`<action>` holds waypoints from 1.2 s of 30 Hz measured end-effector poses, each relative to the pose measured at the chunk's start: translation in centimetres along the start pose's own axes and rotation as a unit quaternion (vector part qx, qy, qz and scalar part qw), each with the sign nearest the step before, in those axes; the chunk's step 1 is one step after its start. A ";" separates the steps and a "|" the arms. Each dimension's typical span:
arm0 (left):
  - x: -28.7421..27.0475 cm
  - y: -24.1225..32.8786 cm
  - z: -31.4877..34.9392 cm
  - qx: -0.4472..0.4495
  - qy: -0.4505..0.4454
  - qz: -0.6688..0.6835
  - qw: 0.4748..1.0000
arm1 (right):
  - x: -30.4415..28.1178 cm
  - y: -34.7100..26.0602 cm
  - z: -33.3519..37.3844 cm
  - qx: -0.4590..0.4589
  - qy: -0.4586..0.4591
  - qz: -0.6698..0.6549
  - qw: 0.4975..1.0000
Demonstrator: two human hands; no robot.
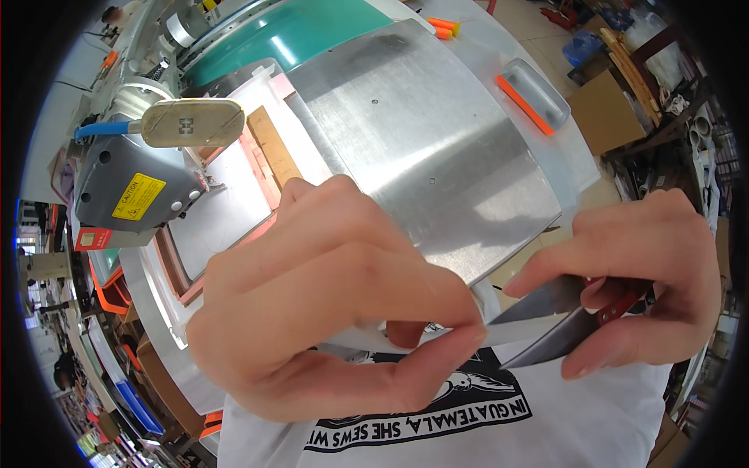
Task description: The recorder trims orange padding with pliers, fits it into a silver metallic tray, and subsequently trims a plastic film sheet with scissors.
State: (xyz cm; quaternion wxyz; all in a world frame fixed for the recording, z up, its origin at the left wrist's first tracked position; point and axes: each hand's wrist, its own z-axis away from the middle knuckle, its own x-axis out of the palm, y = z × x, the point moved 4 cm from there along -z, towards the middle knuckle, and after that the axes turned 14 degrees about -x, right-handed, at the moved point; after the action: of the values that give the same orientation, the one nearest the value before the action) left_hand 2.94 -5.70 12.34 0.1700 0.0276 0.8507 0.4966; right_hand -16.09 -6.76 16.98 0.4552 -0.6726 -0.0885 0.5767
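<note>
My left hand (312, 288) is closed in a pinch, thumb against forefinger. From its fingertips a thin whitish strip (524, 327) runs to the right; I cannot tell whether it is tape or paper. Red-handled scissors (558, 337) are gripped in my right hand (663, 265), with fingers curled about the handles. The blades stand apart with the strip between them, their tips close to my left fingertips. Below both hands spreads a white shirt (593, 421) with a black print, partly covered by my left hand.
Ahead lies a flat metal platen (413, 125). On its left, a pink-edged frame (187, 292) sits beside a grey machine head (133, 175) and a paddle-shaped part (195, 122). An orange-edged tray (538, 97) stands at the far right, near a cardboard box (608, 113).
</note>
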 end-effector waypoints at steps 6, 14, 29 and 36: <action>0.2 -0.4 0.0 0.023 -0.024 -0.011 0.999 | 0.7 0.5 0.3 -0.025 0.034 -0.013 0.999; 0.4 -0.4 -0.1 0.042 -0.024 -0.004 0.999 | 0.7 0.4 0.7 -0.029 0.065 0.009 0.997; 0.4 -0.8 -0.1 -0.018 -0.080 0.068 0.994 | 0.2 0.5 1.1 -0.046 0.062 0.029 0.997; 0.4 -0.9 0.3 -0.091 -0.077 0.075 0.990 | 0.6 0.1 0.8 -0.036 0.076 0.027 0.996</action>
State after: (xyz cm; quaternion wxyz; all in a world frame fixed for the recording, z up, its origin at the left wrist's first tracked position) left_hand 2.77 -5.81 11.34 0.1992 0.1137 0.7821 0.5794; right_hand -16.66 -6.01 16.54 0.4206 -0.7327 -0.0558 0.5321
